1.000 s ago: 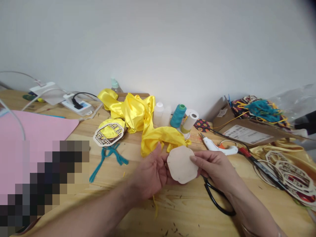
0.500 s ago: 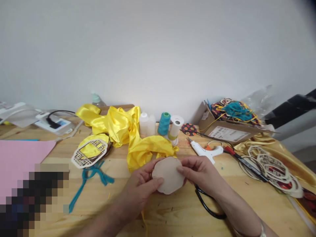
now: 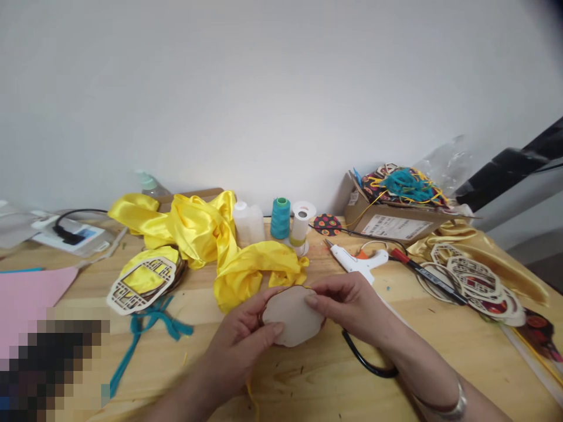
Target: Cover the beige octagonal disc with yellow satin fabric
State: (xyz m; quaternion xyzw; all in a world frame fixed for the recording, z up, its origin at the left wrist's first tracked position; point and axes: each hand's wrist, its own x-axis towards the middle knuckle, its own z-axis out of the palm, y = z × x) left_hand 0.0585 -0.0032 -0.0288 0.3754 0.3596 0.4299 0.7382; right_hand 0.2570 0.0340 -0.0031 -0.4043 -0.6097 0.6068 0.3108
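Observation:
Between both hands is a pale, scallop-edged flat disc [image 3: 292,319], its plain face turned up. My left hand [image 3: 248,334] grips its left edge, thumb on top and fingers beneath. My right hand [image 3: 345,305] pinches the upper right edge between thumb and fingers. A thin yellow cord [image 3: 251,398] hangs below the left hand. Just beyond the disc lies crumpled yellow satin fabric [image 3: 246,269]. A white glue gun [image 3: 358,261] rests past my right hand. What lies on the underside of the disc is hidden.
Left are cut-out wooden frames [image 3: 145,281], teal cord [image 3: 153,322] and pink sheets [image 3: 30,299]. Behind stand a white bottle [image 3: 241,223], teal thread [image 3: 280,220] and a white spool [image 3: 301,220]. Right are a carton [image 3: 391,225], a black marker [image 3: 433,278] and more frames [image 3: 479,281].
The view has shifted, so the table items sit further left. Both hands keep hold of the disc, which has tilted slightly.

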